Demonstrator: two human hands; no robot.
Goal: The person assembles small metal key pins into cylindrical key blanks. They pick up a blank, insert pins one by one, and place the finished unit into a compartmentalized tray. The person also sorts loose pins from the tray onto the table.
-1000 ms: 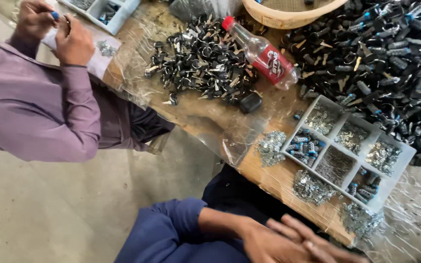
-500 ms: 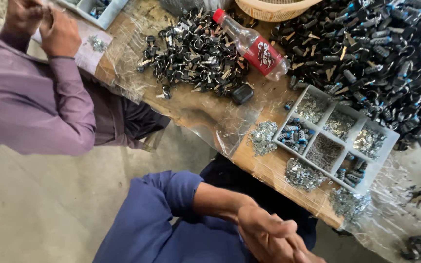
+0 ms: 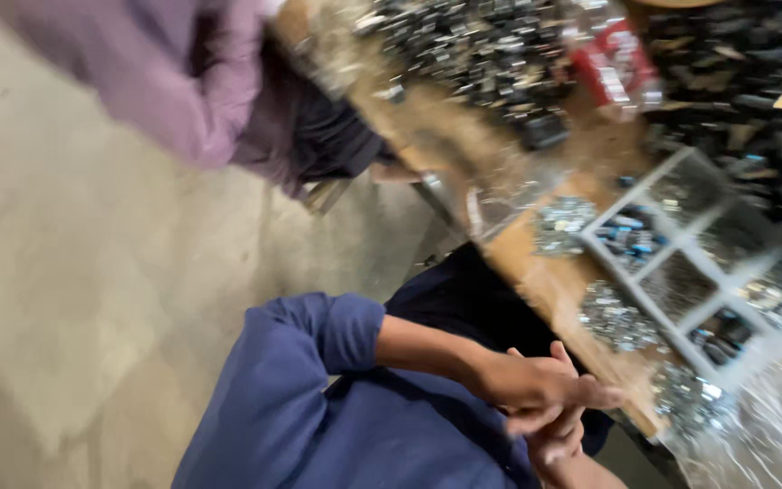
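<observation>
A co-worker's purple sleeve (image 3: 183, 81) is up and left of the hands. The left hand (image 3: 536, 385) lies fingers-out over the right hand (image 3: 561, 441), whose grip is blurred. Both are off the bench and nothing shows in them. Just right lie loose metal fittings (image 3: 615, 317). Beyond them is a white divided tray (image 3: 681, 258) of sorted small parts, some blue.

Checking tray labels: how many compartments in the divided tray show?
6, blurred: divided tray on the table, two rows of three. Far row: upper right. Near row: toward the clasped hands. More may be cut off.
</observation>
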